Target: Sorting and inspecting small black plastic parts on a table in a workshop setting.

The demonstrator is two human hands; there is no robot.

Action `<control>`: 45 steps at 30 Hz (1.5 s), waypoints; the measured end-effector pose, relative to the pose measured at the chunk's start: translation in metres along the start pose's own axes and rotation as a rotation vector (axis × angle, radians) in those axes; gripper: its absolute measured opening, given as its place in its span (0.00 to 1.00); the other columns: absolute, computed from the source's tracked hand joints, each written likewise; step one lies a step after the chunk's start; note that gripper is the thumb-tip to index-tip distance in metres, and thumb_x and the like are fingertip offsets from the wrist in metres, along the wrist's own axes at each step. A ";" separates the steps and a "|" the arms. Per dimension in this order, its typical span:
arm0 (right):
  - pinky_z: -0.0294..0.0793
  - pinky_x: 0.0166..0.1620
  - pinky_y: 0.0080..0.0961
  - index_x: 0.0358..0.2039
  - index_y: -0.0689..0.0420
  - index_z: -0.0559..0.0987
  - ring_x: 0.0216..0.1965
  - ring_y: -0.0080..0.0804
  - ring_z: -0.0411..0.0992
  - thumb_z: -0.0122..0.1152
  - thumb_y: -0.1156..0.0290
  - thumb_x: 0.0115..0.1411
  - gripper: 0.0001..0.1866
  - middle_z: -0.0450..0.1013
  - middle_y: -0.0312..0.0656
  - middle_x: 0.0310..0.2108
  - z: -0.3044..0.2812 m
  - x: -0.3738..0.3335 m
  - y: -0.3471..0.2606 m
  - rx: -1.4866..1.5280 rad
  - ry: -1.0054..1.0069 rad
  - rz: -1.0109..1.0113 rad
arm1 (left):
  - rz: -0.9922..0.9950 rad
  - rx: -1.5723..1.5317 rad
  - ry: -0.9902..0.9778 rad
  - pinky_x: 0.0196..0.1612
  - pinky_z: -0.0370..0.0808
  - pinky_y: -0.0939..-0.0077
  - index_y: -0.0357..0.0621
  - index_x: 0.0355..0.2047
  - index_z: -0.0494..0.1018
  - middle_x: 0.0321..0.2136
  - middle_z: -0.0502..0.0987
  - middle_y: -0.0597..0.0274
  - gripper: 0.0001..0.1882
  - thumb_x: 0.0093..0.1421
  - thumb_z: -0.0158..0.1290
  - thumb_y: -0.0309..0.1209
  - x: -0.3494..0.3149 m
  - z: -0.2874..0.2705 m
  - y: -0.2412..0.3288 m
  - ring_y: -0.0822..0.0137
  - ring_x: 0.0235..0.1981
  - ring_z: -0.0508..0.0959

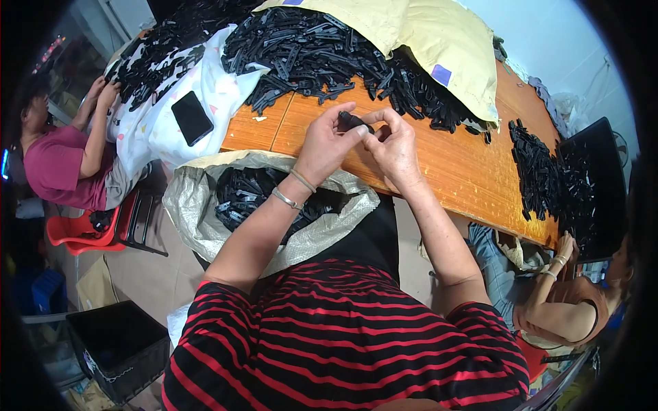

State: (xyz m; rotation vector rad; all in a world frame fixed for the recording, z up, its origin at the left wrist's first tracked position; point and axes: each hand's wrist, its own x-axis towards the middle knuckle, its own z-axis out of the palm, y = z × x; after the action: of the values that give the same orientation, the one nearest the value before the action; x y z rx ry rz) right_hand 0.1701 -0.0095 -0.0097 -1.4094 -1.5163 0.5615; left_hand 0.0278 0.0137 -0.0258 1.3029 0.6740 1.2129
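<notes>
Both hands are raised over the near edge of the wooden table, close together. Between their fingertips is a small black plastic piece (351,122), partly hidden by the fingers. My left hand (325,139) is closed around one end, its thumb pressed along the piece. My right hand (395,148) pinches the other end between thumb and forefinger. Just beyond them lies a large heap of long, narrow black plastic parts (301,51). Below my left forearm, an open woven sack (188,205) holds many similar parts.
Yellowish paper sacks (452,51) lie over the heap on the table (439,161). A phone (192,119) rests on white plastic sheeting at left. One person (65,161) works at left, another (572,308) at right beside a black tray (603,178). A black crate (120,353) stands lower left.
</notes>
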 end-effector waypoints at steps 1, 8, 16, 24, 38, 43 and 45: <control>0.69 0.24 0.21 0.30 0.61 0.76 0.18 0.18 0.68 0.68 0.77 0.48 0.10 0.74 0.37 0.25 -0.001 0.000 -0.002 0.002 -0.002 -0.001 | 0.000 0.002 0.002 0.44 0.75 0.79 0.31 0.52 0.66 0.38 0.76 0.59 0.21 0.57 0.54 0.21 -0.002 0.000 0.000 0.74 0.39 0.76; 0.68 0.21 0.17 0.37 0.63 0.72 0.22 0.17 0.68 0.69 0.74 0.50 0.17 0.71 0.35 0.25 -0.006 0.003 -0.001 0.254 -0.209 0.230 | 0.078 0.279 0.055 0.38 0.75 0.82 0.33 0.51 0.67 0.32 0.76 0.61 0.20 0.56 0.53 0.19 -0.014 0.008 0.013 0.76 0.32 0.76; 0.68 0.20 0.14 0.37 0.62 0.69 0.22 0.16 0.68 0.65 0.77 0.54 0.14 0.69 0.34 0.25 0.009 -0.003 0.013 0.175 -0.253 0.172 | 0.055 0.283 0.052 0.36 0.72 0.87 0.33 0.51 0.67 0.31 0.74 0.66 0.20 0.57 0.51 0.17 -0.017 0.001 0.005 0.81 0.31 0.73; 0.66 0.27 0.20 0.29 0.61 0.73 0.25 0.18 0.63 0.75 0.63 0.44 0.21 0.66 0.32 0.21 0.012 -0.018 -0.019 0.018 -0.443 0.072 | -0.046 0.285 -0.037 0.36 0.72 0.84 0.34 0.40 0.72 0.28 0.76 0.65 0.08 0.63 0.49 0.26 -0.028 -0.028 0.029 0.79 0.30 0.73; 0.73 0.35 0.32 0.34 0.61 0.76 0.31 0.40 0.75 0.64 0.67 0.52 0.12 0.75 0.45 0.27 -0.044 0.025 0.038 -0.580 -0.061 -0.064 | 0.071 1.205 0.162 0.48 0.72 0.68 0.32 0.47 0.71 0.44 0.75 0.47 0.19 0.56 0.54 0.28 0.007 -0.138 0.026 0.56 0.44 0.76; 0.73 0.41 0.40 0.44 0.55 0.75 0.39 0.50 0.74 0.61 0.68 0.53 0.17 0.71 0.50 0.41 -0.053 0.046 0.071 -0.825 0.011 -0.052 | -0.148 1.420 0.185 0.56 0.66 0.61 0.34 0.53 0.67 0.51 0.69 0.42 0.26 0.54 0.55 0.32 0.042 -0.143 0.000 0.47 0.51 0.70; 0.73 0.42 0.42 0.48 0.53 0.73 0.40 0.52 0.73 0.61 0.68 0.53 0.20 0.69 0.50 0.44 -0.051 0.052 0.080 -0.915 0.015 0.032 | -0.230 1.473 0.178 0.56 0.66 0.61 0.35 0.54 0.66 0.51 0.69 0.42 0.29 0.53 0.56 0.34 0.051 -0.140 0.001 0.47 0.53 0.68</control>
State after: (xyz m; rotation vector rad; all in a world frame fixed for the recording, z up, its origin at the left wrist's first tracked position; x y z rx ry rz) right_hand 0.2606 0.0440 -0.0371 -2.0976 -1.8313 -0.1838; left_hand -0.0849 0.1094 -0.0421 2.1621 1.9817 0.5111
